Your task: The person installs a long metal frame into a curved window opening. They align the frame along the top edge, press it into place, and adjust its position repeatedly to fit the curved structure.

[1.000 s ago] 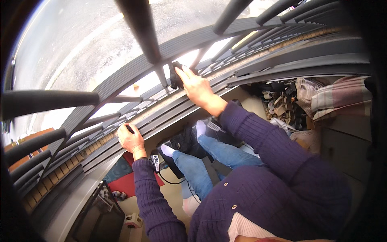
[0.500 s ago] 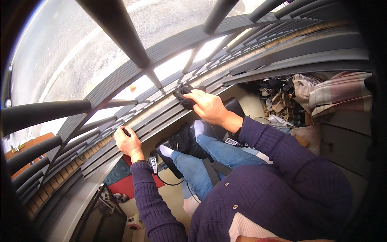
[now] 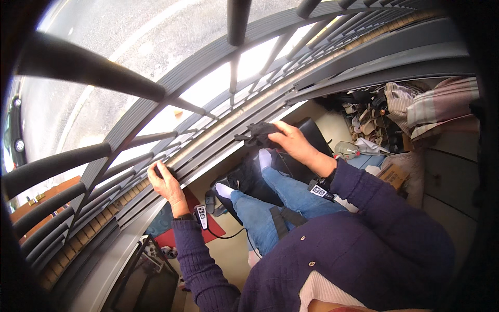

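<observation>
Holding cloth (image 3: 257, 134) in right hand (image 3: 297, 144), pinched between thumb and fingers at its right end, with the rest bunched and drooping loose to the left. Held beside inner edge of window track (image 3: 210, 154) (can't tell if touching it). Resting left hand (image 3: 166, 183) farther left along track, with fingers bent, well apart from cloth; by the thumb, showing something small and dark (too hidden to name, can't tell if gripped). Wearing a tagged device (image 3: 201, 216) at left wrist, another one (image 3: 319, 191) at right. Placing both feet (image 3: 224, 191), in pale socks, on something black, below track. Seen past track: curved railing (image 3: 200, 65), then road (image 3: 140, 49) and dark car (image 3: 17, 130) outside. Seen at right, indoors: piled shoes (image 3: 366, 119), striped fabric (image 3: 442, 109), clear bottle (image 3: 348, 150).
</observation>
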A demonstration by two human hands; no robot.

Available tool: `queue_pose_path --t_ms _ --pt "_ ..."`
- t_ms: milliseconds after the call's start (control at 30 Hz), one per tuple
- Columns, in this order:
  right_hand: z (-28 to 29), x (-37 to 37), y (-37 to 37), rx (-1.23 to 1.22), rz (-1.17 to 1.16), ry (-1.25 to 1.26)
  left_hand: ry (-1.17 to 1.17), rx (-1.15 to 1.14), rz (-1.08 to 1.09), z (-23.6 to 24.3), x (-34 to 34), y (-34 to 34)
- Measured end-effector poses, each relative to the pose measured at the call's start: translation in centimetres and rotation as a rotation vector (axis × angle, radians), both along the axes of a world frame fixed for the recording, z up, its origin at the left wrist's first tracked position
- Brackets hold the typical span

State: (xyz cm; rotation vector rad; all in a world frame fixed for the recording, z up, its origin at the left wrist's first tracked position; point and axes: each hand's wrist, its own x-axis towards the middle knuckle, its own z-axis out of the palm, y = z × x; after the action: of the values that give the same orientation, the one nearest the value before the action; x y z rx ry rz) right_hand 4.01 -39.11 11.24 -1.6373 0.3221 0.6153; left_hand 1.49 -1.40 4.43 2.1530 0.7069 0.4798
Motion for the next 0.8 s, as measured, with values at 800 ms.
queue_pose_path --t_ms 800 --pt "-0.7 1.6 -5.2 0.054 -0.112 0.057 0.536 -1.919 -0.679 2.0 11.2 -20.7"
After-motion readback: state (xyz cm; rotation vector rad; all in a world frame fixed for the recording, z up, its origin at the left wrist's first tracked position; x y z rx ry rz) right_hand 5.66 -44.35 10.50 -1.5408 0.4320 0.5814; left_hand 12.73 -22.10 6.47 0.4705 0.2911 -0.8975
